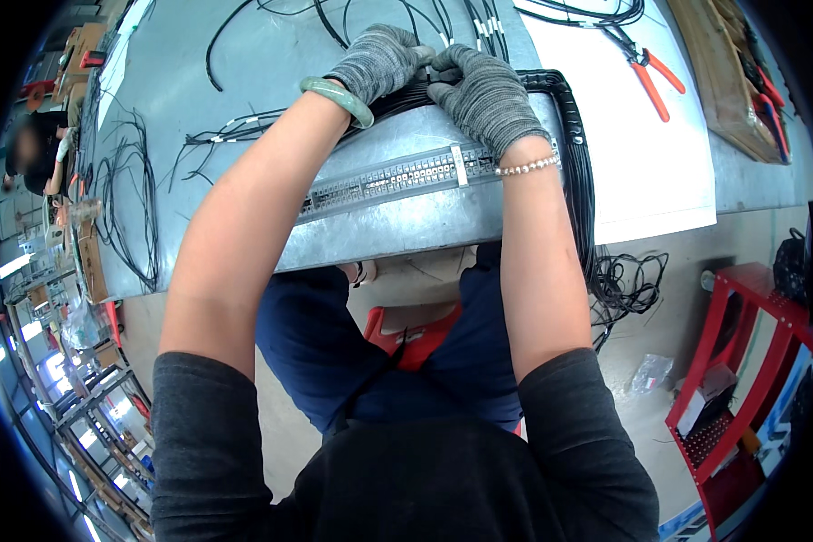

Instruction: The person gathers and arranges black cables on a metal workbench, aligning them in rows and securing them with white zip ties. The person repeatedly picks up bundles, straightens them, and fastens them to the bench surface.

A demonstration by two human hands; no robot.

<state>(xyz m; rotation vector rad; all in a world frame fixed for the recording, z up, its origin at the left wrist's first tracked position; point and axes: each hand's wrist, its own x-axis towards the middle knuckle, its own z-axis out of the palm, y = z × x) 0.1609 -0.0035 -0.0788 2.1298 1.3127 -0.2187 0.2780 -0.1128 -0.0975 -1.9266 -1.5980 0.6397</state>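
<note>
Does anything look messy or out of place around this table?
Yes: black cables spill over the near edge of the table into a loose tangle, which looks untidy. A crumpled clear bag also lies on the floor, like litter.

Both hands (379,65) wear grey gloves (492,99), with green bangle (339,101), beaded bracelet (527,167) and dark sleeves (206,425).

1. Left of the left hand (381,65), the bench (176,72) gives room; loose wires (146,208) lie farther left.
2. The cable bundle (576,154) bars a low sideways move from the right hand (490,98).
3. Beyond it, the sheet (655,176) offers passage, narrowed by pliers (650,92) and box (718,77).
4. Between the forearms, the strip (384,181) obstructs.
</note>
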